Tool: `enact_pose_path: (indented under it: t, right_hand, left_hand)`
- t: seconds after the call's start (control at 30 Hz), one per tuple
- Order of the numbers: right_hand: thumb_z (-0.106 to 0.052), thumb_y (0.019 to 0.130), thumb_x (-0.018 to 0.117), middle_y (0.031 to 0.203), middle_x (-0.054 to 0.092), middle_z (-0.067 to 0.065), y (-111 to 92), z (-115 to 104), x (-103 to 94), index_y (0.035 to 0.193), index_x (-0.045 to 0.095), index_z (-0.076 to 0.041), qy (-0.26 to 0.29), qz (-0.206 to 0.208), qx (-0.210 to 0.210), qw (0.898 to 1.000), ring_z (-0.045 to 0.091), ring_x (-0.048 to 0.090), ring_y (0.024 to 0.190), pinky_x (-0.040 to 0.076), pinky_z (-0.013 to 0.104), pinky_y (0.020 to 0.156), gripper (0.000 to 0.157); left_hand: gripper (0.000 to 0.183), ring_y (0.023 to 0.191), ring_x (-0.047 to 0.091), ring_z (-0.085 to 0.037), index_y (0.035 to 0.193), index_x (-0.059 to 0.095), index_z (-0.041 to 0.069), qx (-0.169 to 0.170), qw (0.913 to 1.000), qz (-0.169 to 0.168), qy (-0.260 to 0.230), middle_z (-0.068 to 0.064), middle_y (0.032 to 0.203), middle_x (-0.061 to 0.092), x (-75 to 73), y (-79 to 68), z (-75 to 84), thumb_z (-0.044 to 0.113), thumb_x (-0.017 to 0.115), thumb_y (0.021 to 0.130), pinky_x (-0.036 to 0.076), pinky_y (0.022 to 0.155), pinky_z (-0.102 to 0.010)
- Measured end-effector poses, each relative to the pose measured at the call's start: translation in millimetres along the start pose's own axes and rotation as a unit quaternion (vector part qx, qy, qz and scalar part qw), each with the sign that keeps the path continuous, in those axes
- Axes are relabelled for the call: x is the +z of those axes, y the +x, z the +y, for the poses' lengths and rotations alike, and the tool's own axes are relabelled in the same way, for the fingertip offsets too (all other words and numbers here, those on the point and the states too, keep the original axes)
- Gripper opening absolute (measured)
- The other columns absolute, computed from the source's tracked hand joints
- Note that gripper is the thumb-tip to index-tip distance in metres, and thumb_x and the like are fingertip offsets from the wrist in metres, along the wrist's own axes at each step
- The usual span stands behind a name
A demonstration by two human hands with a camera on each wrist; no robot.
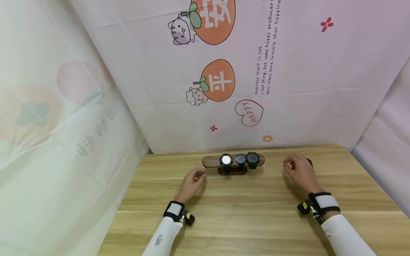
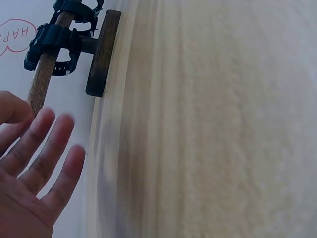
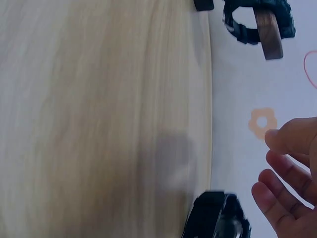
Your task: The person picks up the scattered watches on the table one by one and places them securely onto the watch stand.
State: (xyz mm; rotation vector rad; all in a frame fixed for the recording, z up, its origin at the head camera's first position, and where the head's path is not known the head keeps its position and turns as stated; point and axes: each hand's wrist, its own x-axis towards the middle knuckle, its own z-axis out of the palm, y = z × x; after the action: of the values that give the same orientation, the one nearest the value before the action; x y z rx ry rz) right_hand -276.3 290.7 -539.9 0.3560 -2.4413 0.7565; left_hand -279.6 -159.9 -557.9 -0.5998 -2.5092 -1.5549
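Note:
A dark wooden watch stand (image 1: pixel 209 162) stands near the table's back edge and bears three black watches: one with a bright white face (image 1: pixel 226 160), a middle watch (image 1: pixel 240 159) and a right watch (image 1: pixel 252 158). My left hand (image 1: pixel 192 182) hovers by the stand's left end, fingers loosely bent and holding nothing; in the left wrist view its fingertips (image 2: pixel 74 153) spread apart. To the right, my right hand (image 1: pixel 301 173) is beside another black watch (image 1: pixel 309 162), partly hidden behind it. In the right wrist view that watch (image 3: pixel 218 215) lies apart from the relaxed fingers.
The wood-grain table (image 1: pixel 237 213) reaches back to a pale printed cloth (image 1: pixel 298 71) hanging behind it. More cloth (image 1: pixel 64 170) hangs along the left side. Each wrist wears a strap with a small black camera.

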Motion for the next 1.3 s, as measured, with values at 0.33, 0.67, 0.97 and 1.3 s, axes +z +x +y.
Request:
enact_pose_path:
  t: [0.33, 0.67, 0.97, 1.3]
  right_hand:
    - [0.003, 0.080, 0.070, 0.095, 0.062, 0.020, -7.1, 21.3, -12.1, 0.093, 0.067, 0.001, -0.010, 0.030, 0.026, 0.999, 0.037, 0.052, 0.093, 0.045, 0.055, 0.077, 0.013]
    - [0.001, 0.077, 0.073, 0.106, 0.057, 0.026, -17.7, 37.1, -18.4, 0.095, 0.066, 0.001, -0.061, 0.057, 0.037, 0.996, 0.048, 0.043, 0.104, 0.038, 0.060, 0.086, 0.019]
    - [0.002, 0.084, 0.065, 0.116, 0.047, 0.031, -23.0, 44.1, -24.3, 0.115, 0.058, 0.008, -0.046, 0.033, 0.085, 0.995, 0.050, 0.039, 0.107, 0.039, 0.064, 0.082, 0.032]
    - [-0.010, 0.091, 0.063, 0.112, 0.047, 0.032, -23.7, 47.7, -30.6, 0.127, 0.045, 0.014, -0.040, -0.033, 0.174, 0.983, 0.046, 0.050, 0.094, 0.048, 0.058, 0.072, 0.047]
  left_hand:
    - [0.025, 0.078, 0.066, -0.024, 0.114, 0.062, -0.001, -0.003, 0.9989, -0.033, -0.034, -0.013, 0.090, 0.069, 2.2, -3.9, -2.0, 0.018, 0.058, 0.098, 0.060, 0.068, -0.036]
    - [0.025, 0.080, 0.067, -0.023, 0.113, 0.065, 0.001, -0.021, 0.9977, -0.054, -0.034, -0.012, 0.091, 0.069, 6.7, -6.7, -1.8, 0.020, 0.059, 0.098, 0.060, 0.070, -0.034]
    - [0.022, 0.083, 0.065, -0.034, 0.113, 0.063, -0.003, -0.030, 0.9972, -0.056, -0.040, -0.022, 0.093, 0.068, 8.8, -9.3, 4.9, 0.012, 0.057, 0.099, 0.058, 0.073, -0.050]
    - [0.019, 0.085, 0.065, -0.037, 0.111, 0.063, -0.006, -0.031, 0.9972, -0.059, -0.034, -0.026, 0.093, 0.068, 2.3, -16.0, 38.5, 0.004, 0.056, 0.097, 0.057, 0.074, -0.051]
